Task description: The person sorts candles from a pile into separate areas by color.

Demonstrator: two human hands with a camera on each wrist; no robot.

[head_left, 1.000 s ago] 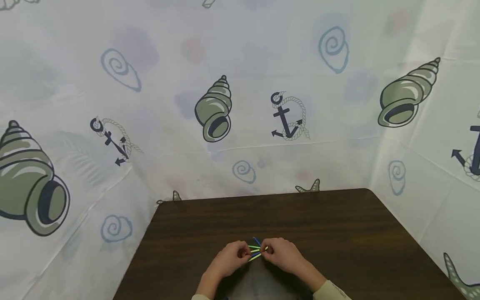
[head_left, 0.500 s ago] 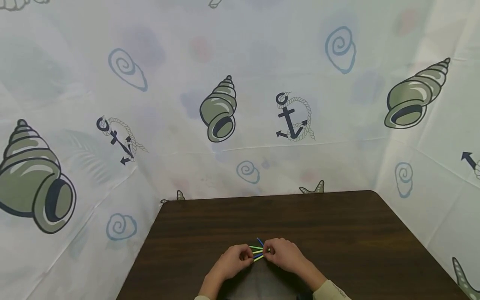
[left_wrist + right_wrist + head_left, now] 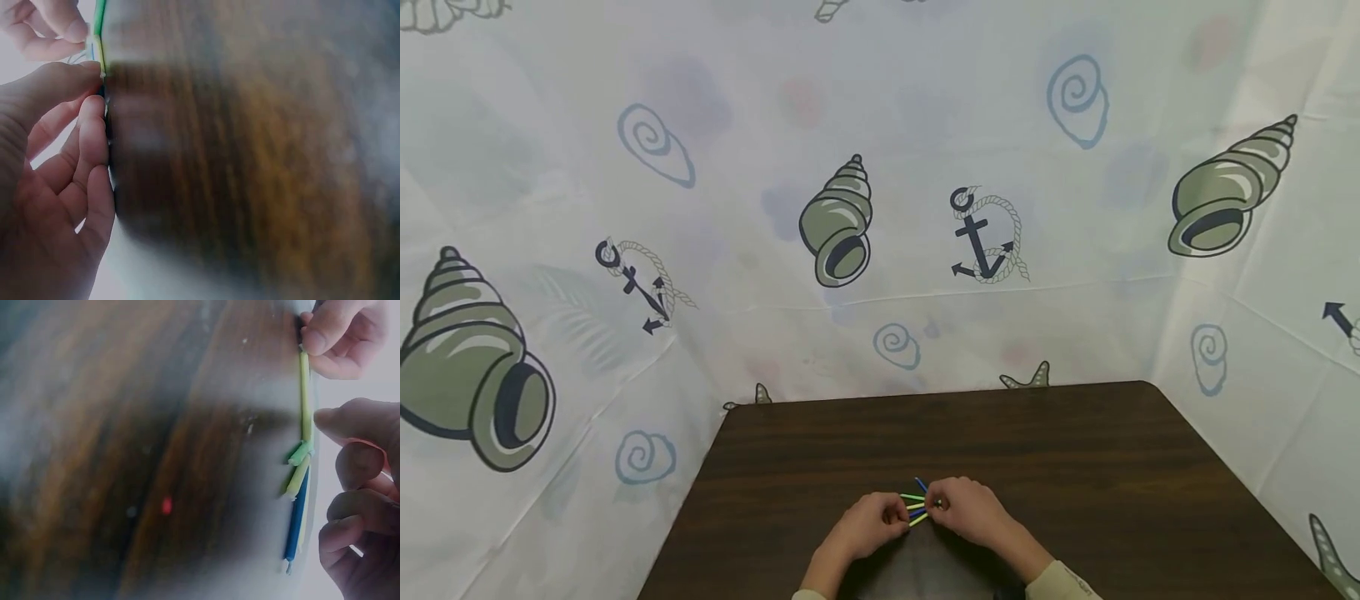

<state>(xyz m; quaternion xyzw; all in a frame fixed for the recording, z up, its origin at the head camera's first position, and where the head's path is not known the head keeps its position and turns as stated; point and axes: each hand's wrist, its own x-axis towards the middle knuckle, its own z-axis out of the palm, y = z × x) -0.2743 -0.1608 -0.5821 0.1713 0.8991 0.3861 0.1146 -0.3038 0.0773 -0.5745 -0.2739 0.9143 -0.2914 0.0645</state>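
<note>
Precariously, several slim candles [image 3: 915, 507] overlap on the wood-grain table [image 3: 1075, 450] between both hands. The left hand [image 3: 872, 521] pinches the tip of a long yellow candle [image 3: 305, 394] whose other end meets a green candle [image 3: 300, 454], with a blue candle [image 3: 295, 519] just beyond. The right hand [image 3: 966, 504] bends its fingers beside that crossing; whether it grips anything, I cannot tell. A sideways tug could drag the overlapping ones askew, and a hard squeeze might snap one.

Blue, green and yellow sticks [image 3: 301, 454], thin, fanned, overlapping
</note>
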